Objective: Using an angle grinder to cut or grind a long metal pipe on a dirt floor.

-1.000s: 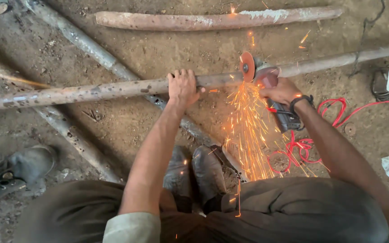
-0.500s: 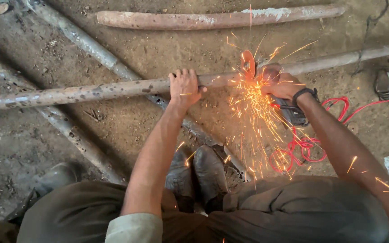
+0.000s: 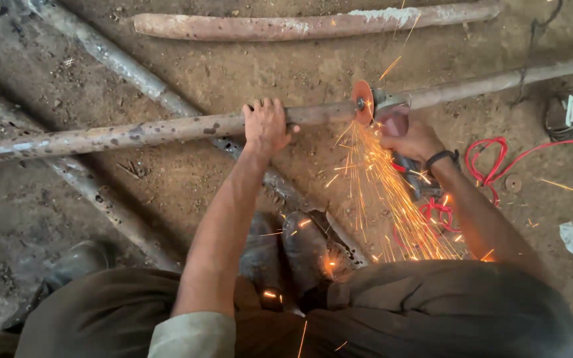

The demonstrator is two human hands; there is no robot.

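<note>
Sparks now pour lower toward the knees as the left hand (image 3: 266, 126) stays clamped on the rusty pipe (image 3: 134, 134) while the right hand (image 3: 411, 136) grips the angle grinder (image 3: 392, 113), its disc (image 3: 363, 101) biting the pipe.

A long rusty metal pipe (image 3: 167, 130) crosses mid-frame; the left hand (image 3: 266, 126) rests on it, with the orange grinder disc (image 3: 363, 102) just right, and the right hand (image 3: 414, 138) below-right.

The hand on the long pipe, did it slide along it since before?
No. The left hand grips the pipe at the same spot, just left of the orange disc.
</note>
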